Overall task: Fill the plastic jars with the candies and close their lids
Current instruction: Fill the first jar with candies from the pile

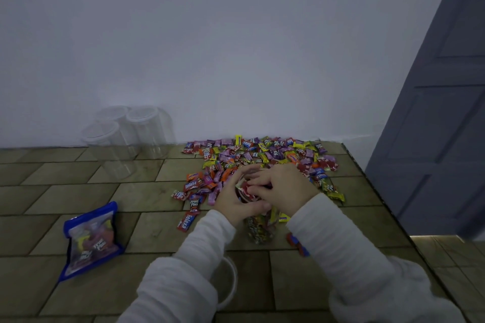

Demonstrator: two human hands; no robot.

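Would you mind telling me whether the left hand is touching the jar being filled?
Touching. The head view shows the left hand wrapped around the rim of the jar, fingers curled against its wall with no gap.

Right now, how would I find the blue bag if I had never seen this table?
Start at the tiled table and look to its left side, away from the big candy pile. The blue bag lies flat there, alone. It is the only thing with a blue border and a clear front showing candies inside.

One head-worn view looks forward and down, close over the worktop (pixel 78 191); its far edge meets a wall (pixel 236 47), apparently dim.
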